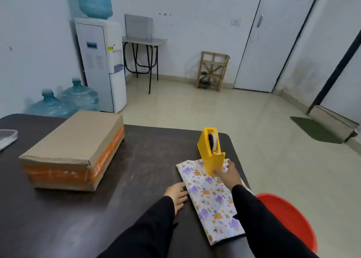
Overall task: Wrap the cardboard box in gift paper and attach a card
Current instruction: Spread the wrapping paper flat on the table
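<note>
At the lower centre of the frame, a folded sheet of gift paper point(213, 203) printed with purple and orange figures lies flat on the dark surface point(146, 160). The left hand point(176, 196) rests palm down beside it, fingers straight, touching the paper's left edge. The right hand point(229, 172) grips the near end of a yellow tape dispenser point(210, 150), which stands over the paper's far end; it seems slightly tipped, though whether it is lifted is unclear. The cardboard box point(72, 150), banded with orange tape, sits well apart at the left. A red chair point(289, 214) shows at lower right.
</note>
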